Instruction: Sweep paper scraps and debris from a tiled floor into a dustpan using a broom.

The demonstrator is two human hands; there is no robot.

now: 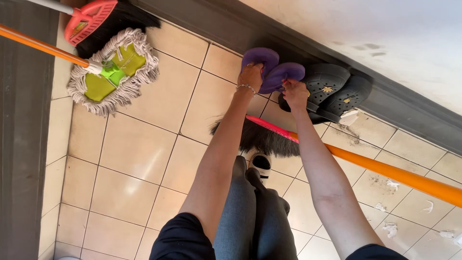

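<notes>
**A:** What do the hands have from where you're watching?

**B:** I see the left hand (pixel 251 75), with a thin chain bracelet (pixel 246 87) at the wrist, closed around one smooth purple foam slipper (pixel 260 58), rounded at the toe. The right hand (pixel 295 93) has its fingers (pixel 288 84) curled on the edge of the second purple foam slipper (pixel 282 75). The two slippers overlap each other, down at the foot of the wall, against the dark grey skirting board (pixel 404 106).

**A:** And beside them?

**B:** Just right of the right hand I see a pair of black moulded rubber clogs (pixel 332 91), perforated on top, each with a small yellow charm, leaning on that same skirting. They touch the second slipper.

**A:** What is the floor like?

**B:** I read it as glossy cream ceramic floor tiles (pixel 130 159) with dark grout lines. Scraps of white torn paper (pixel 392 228) and some dirt lie at the right.

**A:** Cleaning gear?

**B:** A broom with a glossy orange tube handle (pixel 399 174), a pink plastic head and dark soft bristles (pixel 267 139) runs under the right forearm. Far left lies a flat mop with a lime-green pad and a shaggy cream cotton fringe (pixel 108 72), on its own orange pole. Above it is a red plastic broom head with black bristles (pixel 98 19).

**A:** The person?

**B:** I see grey trousers (pixel 250 216) and a white-and-black shoe (pixel 261 163).
</notes>
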